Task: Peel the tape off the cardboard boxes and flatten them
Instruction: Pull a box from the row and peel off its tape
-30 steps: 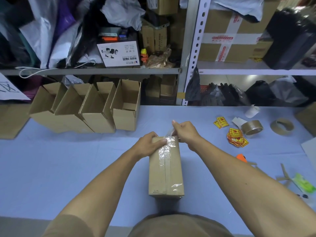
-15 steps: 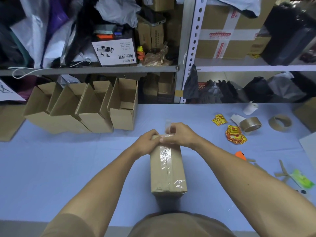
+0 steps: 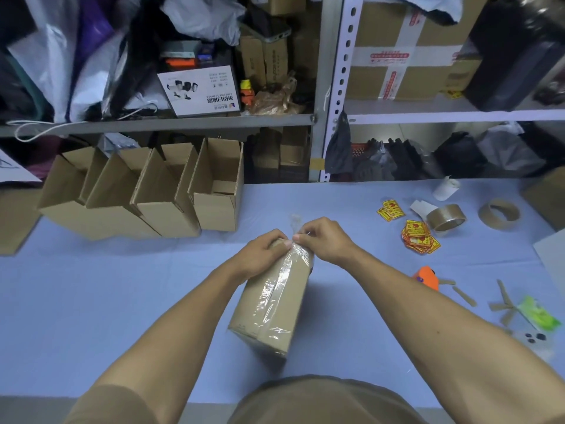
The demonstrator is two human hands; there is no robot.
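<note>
Box (image 3: 272, 304) sealed with clear tape (image 3: 276, 289), contents unseen; left hand (image 3: 260, 255) grips its far end, right hand (image 3: 324, 240) pinches the lifted tape. Four open boxes (image 3: 143, 194) stand far left; bare table (image 3: 91, 301) between.

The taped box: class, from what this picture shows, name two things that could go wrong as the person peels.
1. The right hand pinches only a thin crumpled end of the clear tape; it may snap and leave most of the strip stuck along the seam.
2. The taped box sits tilted, and only the left hand holds its far end, so a hard pull may twist or tip it.
</note>
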